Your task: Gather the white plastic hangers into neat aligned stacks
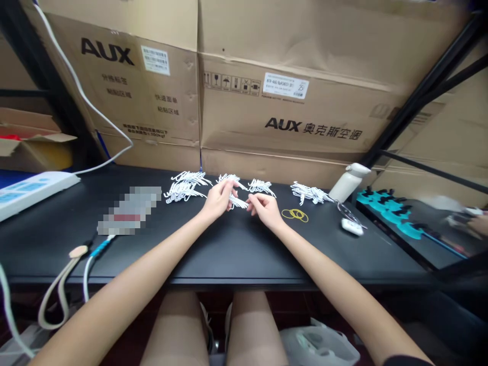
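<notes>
Far left, a white power strip (38,190) on the black desk (229,249). Next, piled white hook-ended strands (183,190). Left hand (219,199): grip closed on a small white bundle (238,202), which spans the gap between the hands, just above or on the desk. Right hand (264,207): fingertips by the bundle's right ends; cannot tell whether its grip pinches any. Step in hand, probably: evening the strands. Next move seems to call for steady left hold, light right fingertips. Further right, yellow bands (295,215), loose.
</notes>
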Tool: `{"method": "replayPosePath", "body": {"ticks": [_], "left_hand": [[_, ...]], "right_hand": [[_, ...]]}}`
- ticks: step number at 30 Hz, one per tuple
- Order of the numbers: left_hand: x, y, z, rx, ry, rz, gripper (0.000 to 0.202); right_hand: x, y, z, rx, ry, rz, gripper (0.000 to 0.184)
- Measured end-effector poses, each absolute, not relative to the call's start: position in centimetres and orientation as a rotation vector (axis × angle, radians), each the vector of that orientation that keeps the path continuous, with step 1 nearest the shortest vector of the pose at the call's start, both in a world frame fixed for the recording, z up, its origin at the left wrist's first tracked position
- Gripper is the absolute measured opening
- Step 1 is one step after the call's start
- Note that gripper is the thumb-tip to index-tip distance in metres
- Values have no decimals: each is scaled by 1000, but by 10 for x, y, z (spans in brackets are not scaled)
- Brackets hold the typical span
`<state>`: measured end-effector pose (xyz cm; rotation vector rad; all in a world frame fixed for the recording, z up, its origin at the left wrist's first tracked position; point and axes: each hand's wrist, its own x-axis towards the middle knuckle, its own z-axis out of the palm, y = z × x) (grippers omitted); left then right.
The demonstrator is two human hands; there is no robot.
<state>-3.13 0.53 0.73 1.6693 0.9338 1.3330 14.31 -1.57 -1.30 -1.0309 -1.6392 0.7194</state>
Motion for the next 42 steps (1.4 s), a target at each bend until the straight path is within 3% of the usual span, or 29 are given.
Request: {"method": "replayPosePath", "body": {"ticks": [4,6,10,21,28,35,42], "left_hand": [[-38,11,14,1432,934,1402,39],[-39,10,16,1395,962,1383,37],[-37,5,16,1439,1001,1320,33],[-35,5,15,1469,1052,1287,33],[-36,7,15,1455,1030,1307,36],[-38,6,13,1567,1098,1319,34],[-37,3,12,1658,1159,1344,37]], "right_hand": [[151,-9,-20,-1161,-1818,375,23],[152,-6,-25,-1200,-1988,270,26],[151,-4,-29,-1268,-2198,240,34],[167,10,-29,-1397,-2085,165,11],[192,7,-9,-1464,-2110,413,9],[201,-7,18,-1183,-1832,818,24],[170,-9,5,-1046,-1703,735,29]]}}
